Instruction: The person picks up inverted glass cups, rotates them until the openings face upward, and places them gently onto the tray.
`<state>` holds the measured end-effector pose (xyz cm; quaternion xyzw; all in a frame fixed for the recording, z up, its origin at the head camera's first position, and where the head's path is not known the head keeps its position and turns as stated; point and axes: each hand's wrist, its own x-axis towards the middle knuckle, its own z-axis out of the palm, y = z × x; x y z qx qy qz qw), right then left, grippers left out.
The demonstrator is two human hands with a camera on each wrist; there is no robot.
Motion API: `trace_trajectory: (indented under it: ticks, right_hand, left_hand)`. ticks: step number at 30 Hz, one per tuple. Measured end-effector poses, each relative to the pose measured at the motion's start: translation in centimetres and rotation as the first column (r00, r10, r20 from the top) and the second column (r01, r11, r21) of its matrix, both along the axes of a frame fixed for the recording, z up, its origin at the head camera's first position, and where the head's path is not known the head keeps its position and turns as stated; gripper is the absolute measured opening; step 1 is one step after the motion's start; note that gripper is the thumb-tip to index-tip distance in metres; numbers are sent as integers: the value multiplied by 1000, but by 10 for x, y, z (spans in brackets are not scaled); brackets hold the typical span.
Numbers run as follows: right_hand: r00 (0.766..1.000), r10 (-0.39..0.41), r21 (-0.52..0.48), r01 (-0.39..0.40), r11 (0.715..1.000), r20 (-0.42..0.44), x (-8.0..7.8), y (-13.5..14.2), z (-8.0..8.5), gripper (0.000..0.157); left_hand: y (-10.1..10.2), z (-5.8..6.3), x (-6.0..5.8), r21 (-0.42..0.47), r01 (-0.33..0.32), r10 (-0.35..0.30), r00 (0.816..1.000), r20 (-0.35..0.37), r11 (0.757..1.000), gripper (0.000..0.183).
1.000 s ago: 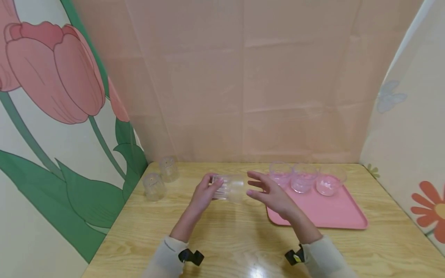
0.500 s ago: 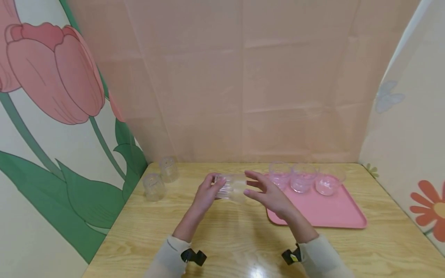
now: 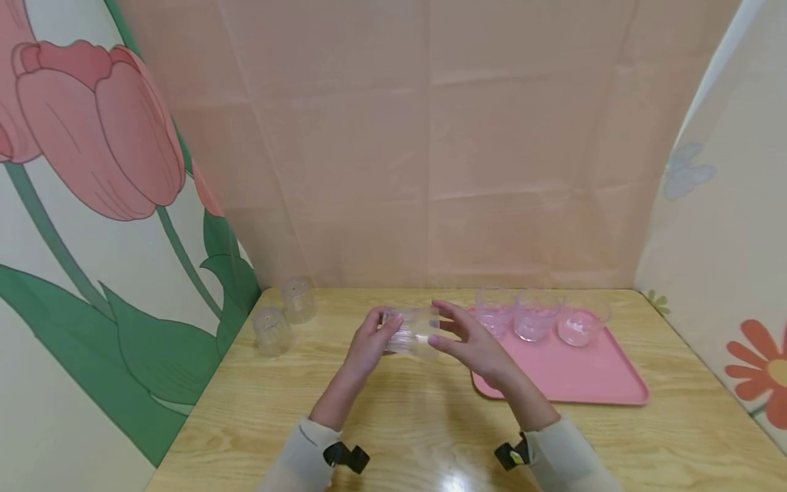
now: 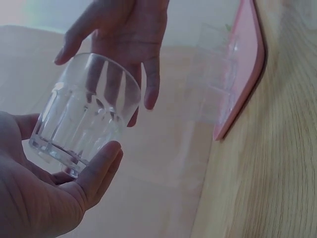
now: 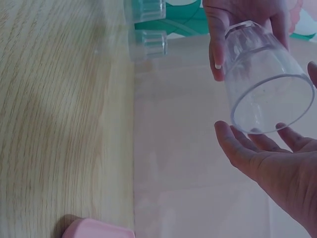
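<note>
Holding clear glass (image 3: 416, 331) by base end w/ L hand (image 3: 367, 345), on its side above bench (image 3: 393, 424), rim twd R hand (image 3: 472, 344), its fingers spread wide; contact unclear. 3 upright glasses (image 3: 533, 324) on pink tray (image 3: 572, 376), R; 2 inverted glasses (image 3: 272, 335) on bench, L.

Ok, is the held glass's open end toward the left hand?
No, the glass opens toward the right hand, its other end in the left hand.
</note>
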<state>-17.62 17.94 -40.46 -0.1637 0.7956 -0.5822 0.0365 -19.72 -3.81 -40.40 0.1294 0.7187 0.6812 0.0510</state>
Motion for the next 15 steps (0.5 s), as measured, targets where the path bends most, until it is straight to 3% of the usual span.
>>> trace_trajectory:
  ticks: [15]
  right_hand:
    - [1000, 4, -23, -4, 1000, 18, -1, -3, 0, 66]
  left_hand:
    - [8, -10, -4, 70, -5, 4, 1000, 12, 998, 47]
